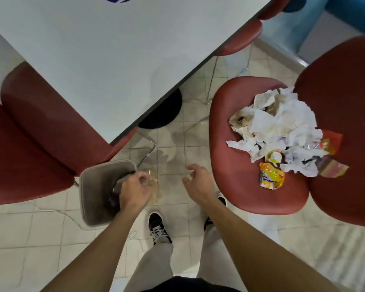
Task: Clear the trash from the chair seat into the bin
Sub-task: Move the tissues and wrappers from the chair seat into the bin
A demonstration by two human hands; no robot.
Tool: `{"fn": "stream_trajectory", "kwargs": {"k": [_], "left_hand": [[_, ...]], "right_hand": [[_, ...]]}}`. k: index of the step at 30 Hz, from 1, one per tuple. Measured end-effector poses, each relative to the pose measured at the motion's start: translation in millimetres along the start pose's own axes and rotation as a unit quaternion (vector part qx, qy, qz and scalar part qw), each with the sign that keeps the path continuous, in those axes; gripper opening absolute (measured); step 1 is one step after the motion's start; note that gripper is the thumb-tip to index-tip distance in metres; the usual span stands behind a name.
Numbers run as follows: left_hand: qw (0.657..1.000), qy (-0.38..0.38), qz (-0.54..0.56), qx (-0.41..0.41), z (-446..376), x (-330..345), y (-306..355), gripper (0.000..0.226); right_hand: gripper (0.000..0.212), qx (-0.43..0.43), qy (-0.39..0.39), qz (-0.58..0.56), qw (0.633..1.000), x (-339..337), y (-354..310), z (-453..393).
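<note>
Trash [280, 131] lies heaped on the red chair seat [236, 165], toward the seat's back edge where it meets the chair back [341, 102]: crumpled white paper napkins [282, 116], some stained brown, with a yellow wrapper [271, 175] at the front edge of the pile and a red-and-orange wrapper [332, 142] at the pile's right edge against the back. The bin [97, 186], grey and square-mouthed, stands on the tiled floor [173, 148] well apart from that seat, just beside the corner of the white table [93, 60] and another red chair [30, 144]. The left hand [135, 190] hangs over the bin's right rim, its fingers curled round a piece of clear, yellowish plastic [154, 190] (blurred, so what it is cannot be told). The right hand [196, 182] hovers between bin and seat, near the seat's front edge, its fingers loosely spread and holding nothing. Something dark lies at the bin's bottom. Two black shoes [158, 228] stand on the floor below the arms.
</note>
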State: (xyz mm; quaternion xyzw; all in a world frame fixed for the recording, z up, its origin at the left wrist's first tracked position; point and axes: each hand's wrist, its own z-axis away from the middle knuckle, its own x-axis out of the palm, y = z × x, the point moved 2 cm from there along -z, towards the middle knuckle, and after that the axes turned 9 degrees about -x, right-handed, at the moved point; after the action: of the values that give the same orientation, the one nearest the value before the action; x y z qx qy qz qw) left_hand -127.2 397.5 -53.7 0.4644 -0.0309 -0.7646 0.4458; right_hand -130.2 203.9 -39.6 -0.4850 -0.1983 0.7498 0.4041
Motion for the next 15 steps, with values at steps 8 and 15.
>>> {"fn": "stream_trajectory", "kwargs": {"k": [8,15], "left_hand": [[0.992,-0.087,-0.043,0.083,23,106,90,0.015],[0.974,-0.112,-0.128,0.15,36,193,171,0.021]], "right_hand": [[0.042,0.079,0.089,0.003,0.993,-111,98,-7],[0.044,0.114,0.128,0.023,0.985,-172,174,-27]]}}
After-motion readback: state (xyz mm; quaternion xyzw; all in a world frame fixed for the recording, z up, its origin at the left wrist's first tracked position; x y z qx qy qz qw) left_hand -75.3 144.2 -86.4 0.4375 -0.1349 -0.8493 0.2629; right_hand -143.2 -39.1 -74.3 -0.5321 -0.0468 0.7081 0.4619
